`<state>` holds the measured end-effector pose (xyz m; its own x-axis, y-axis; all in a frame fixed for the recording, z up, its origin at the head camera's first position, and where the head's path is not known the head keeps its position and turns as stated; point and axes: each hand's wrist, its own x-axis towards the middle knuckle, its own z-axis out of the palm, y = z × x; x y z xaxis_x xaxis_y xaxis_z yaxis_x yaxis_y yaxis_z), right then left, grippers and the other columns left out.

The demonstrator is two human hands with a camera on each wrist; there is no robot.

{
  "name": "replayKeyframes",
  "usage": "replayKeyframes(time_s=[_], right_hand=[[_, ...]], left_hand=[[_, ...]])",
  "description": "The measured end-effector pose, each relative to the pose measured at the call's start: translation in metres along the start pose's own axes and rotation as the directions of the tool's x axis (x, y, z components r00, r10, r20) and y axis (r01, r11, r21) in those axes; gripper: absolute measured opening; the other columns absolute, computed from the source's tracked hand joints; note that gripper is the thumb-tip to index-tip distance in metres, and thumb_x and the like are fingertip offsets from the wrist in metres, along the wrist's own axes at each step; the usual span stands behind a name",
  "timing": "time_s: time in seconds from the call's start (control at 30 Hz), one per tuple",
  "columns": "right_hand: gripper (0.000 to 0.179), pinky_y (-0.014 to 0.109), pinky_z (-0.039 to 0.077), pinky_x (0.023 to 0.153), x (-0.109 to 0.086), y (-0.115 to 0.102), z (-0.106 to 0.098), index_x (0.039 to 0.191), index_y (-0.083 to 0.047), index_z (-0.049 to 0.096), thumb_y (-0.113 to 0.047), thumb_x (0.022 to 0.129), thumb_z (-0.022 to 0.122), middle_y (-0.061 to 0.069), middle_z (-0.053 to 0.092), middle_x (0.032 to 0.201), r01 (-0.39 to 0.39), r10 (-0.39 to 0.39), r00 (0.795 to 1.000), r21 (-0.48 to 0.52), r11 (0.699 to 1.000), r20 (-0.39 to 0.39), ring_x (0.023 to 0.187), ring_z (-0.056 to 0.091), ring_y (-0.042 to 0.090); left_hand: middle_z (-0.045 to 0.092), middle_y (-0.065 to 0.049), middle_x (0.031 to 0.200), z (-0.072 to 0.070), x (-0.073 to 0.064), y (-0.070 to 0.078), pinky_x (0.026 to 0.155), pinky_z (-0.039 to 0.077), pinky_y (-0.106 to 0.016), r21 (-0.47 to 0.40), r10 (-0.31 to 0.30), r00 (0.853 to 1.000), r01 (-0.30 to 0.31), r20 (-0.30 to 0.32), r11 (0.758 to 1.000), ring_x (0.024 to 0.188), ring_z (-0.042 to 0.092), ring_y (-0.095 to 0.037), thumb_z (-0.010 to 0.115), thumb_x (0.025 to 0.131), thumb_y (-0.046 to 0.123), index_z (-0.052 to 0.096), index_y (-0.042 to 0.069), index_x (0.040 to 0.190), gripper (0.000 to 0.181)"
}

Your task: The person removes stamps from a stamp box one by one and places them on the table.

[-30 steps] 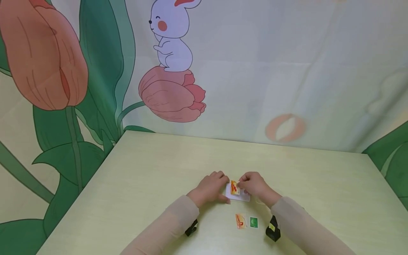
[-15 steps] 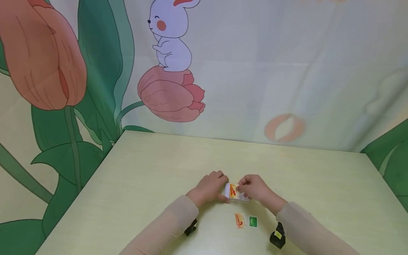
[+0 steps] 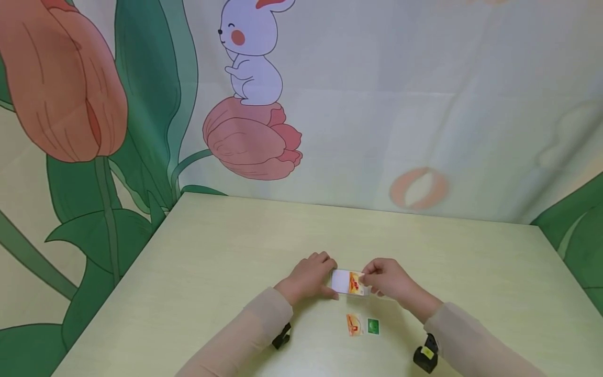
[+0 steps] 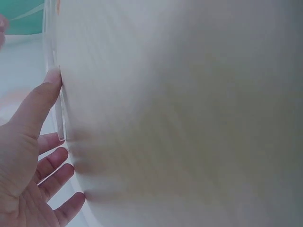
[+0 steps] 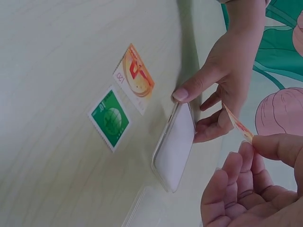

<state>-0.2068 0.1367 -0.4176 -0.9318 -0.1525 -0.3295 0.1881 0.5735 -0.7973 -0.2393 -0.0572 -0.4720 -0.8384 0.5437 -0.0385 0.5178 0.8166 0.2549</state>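
A small clear plastic case (image 3: 340,281) with a white inside lies flat on the table. My left hand (image 3: 308,280) holds its left end, the thumb on the near edge and fingers at the far edge. Over the case's right part, my right hand (image 3: 388,280) pinches an orange postage stamp (image 5: 239,126) by its edge between thumb and index finger; the right wrist view shows it raised above the case. Nearer the body lie two more stamps, an orange one (image 3: 353,324) and a green one (image 3: 373,326), side by side.
The pale table (image 3: 226,241) runs back to a printed cloth (image 3: 353,131) with tulips and a rabbit. A clear plastic piece (image 5: 142,210), perhaps a lid, lies by the case. Black wrist cameras hang under both sleeves, one (image 3: 426,353) near the green stamp.
My right hand has moved to the right with the pinched stamp, uncovering the white left part of the case. The left hand keeps its place, and the two loose stamps lie unmoved.
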Motion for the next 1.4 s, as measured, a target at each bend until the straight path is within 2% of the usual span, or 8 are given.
replayKeyframes(time_s=[0.8,1.03,1.4], right_hand=[[0.013,0.028,0.045,0.059,-0.020,0.027,-0.022,0.090,-0.001,0.059,-0.012,0.085,0.062,0.005,0.058,0.080,-0.055,0.054,0.998,-0.047,0.997,-0.011,0.066,0.050,0.017],[0.012,0.027,0.044,0.058,-0.024,0.034,-0.027,0.089,-0.002,0.058,-0.012,0.085,0.062,0.004,0.057,0.078,-0.091,0.091,0.996,-0.056,0.994,-0.003,0.065,0.049,0.017],[0.006,0.025,0.039,0.052,-0.030,0.054,-0.017,0.084,-0.003,0.058,-0.009,0.084,0.062,0.002,0.055,0.072,-0.153,0.154,0.988,-0.051,0.987,0.008,0.058,0.045,0.014]], left_hand=[[0.053,-0.003,0.112,-0.002,0.000,0.001,0.082,0.044,-0.032,-0.016,0.005,1.000,-0.005,-0.001,1.000,0.100,0.048,-0.018,0.075,0.069,0.047,0.056,0.011,0.117,0.062],[0.053,-0.003,0.113,-0.004,-0.001,0.002,0.081,0.044,-0.032,-0.024,0.008,1.000,-0.008,0.000,1.000,0.099,0.048,-0.018,0.074,0.070,0.046,0.056,0.011,0.117,0.061],[0.053,-0.003,0.112,-0.001,-0.003,0.001,0.080,0.044,-0.032,-0.024,0.018,1.000,-0.018,-0.015,1.000,0.099,0.048,-0.018,0.074,0.070,0.048,0.056,0.012,0.115,0.061]])
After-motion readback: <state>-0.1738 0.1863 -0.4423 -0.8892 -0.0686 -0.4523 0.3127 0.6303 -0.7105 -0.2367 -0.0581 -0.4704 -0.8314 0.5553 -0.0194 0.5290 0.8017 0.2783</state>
